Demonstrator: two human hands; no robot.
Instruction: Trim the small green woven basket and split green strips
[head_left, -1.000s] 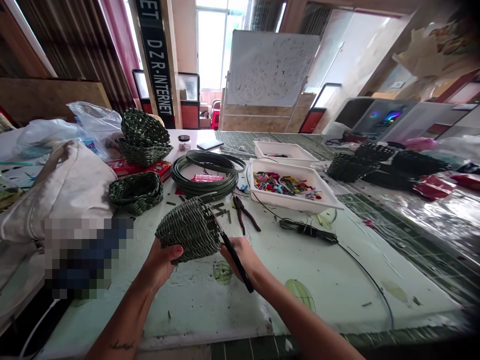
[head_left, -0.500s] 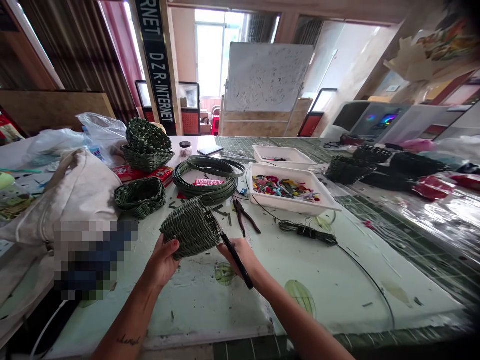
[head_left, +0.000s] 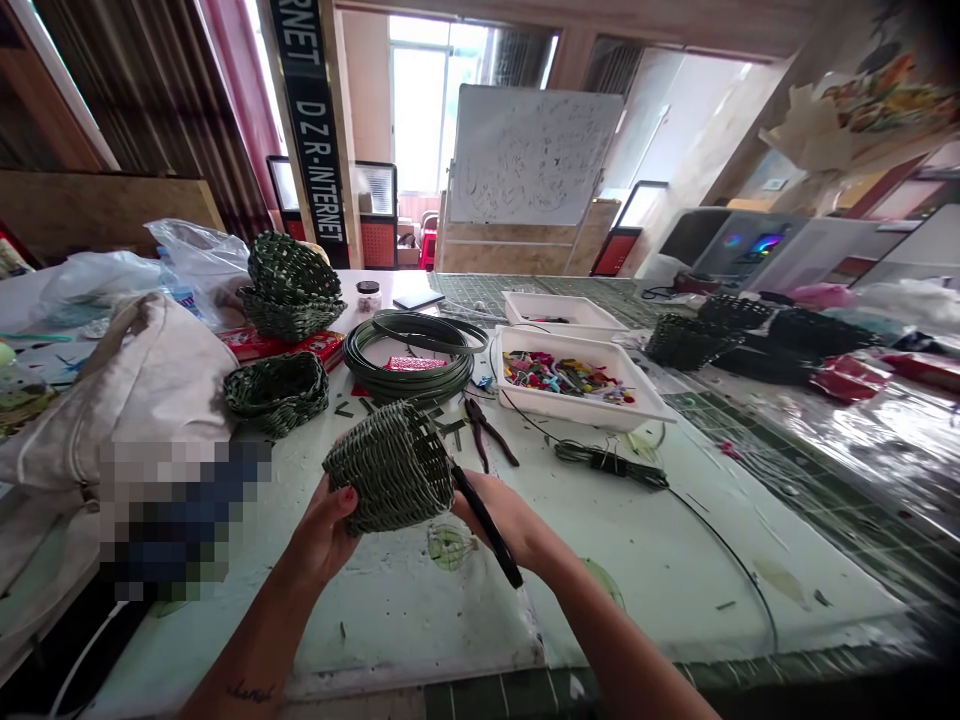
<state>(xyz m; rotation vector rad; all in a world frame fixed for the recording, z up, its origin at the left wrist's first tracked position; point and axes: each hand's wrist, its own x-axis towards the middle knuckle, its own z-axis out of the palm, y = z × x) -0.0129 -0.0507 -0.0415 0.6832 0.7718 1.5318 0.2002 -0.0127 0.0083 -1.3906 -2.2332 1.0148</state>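
Basket (head_left: 390,470): dark green, tightly woven strands, rounded tub shape; tilted above the near middle of the table (head_left: 420,620), mouth turned right. Left hand (head_left: 326,530): clamped on the basket's left end, thumb pressed on the weave. Right hand (head_left: 495,505): closed on a tool (head_left: 491,535) with a long, smooth black handle, at the basket's rim; fingertips partly hidden. Pliers (head_left: 474,420): dark handles spread, lying beyond the right hand. Coil (head_left: 409,387): flat, glossy green strip wound in rings, beyond the basket. Small basket (head_left: 277,395): coarser weave, wavy rim, left. Tray (head_left: 577,410): white, shallow, rectangular, holding multicoloured bits, far right of the pliers. Bundle (head_left: 626,468): thin dark cord, clipped, right. Bag (head_left: 161,380): pale, creased cloth, left.
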